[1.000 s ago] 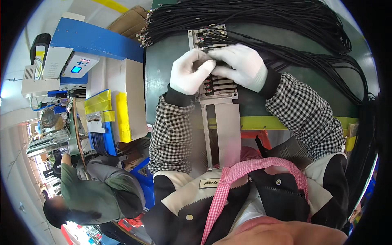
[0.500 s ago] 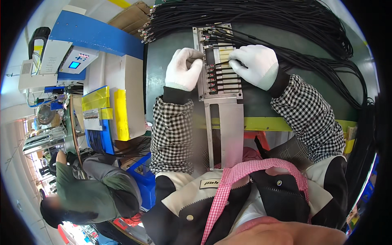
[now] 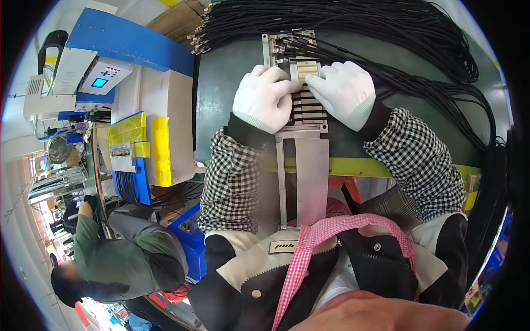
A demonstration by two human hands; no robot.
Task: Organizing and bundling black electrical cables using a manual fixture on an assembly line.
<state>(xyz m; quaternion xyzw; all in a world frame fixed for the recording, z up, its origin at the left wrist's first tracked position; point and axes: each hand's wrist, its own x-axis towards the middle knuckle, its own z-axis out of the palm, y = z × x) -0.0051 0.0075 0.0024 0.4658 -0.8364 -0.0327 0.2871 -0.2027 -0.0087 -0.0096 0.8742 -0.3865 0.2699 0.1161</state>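
Note:
A metal fixture with a row of slots lies on the bench between my gloved hands. Thin black cable ends sit side by side across its near part. My left hand covers the fixture's left edge, index finger reaching to the slots and the other fingers curled; what its fingertips hold is hidden. From the right, my right hand meets it with thumb and fingers pinched at a black cable, mostly hidden by the gloves. A pale yellow ribbed block shows on the fixture just beyond my fingertips.
A thick bundle of black cables spans the bench's far side; more cables trail right. At left stands a blue and white machine with a small lit screen. Beyond it, a person in a green top sits.
My left hand has moved right over the fixture, its index finger now reaching the slots near my right fingertips. My right hand has shifted only slightly, staying pinched.

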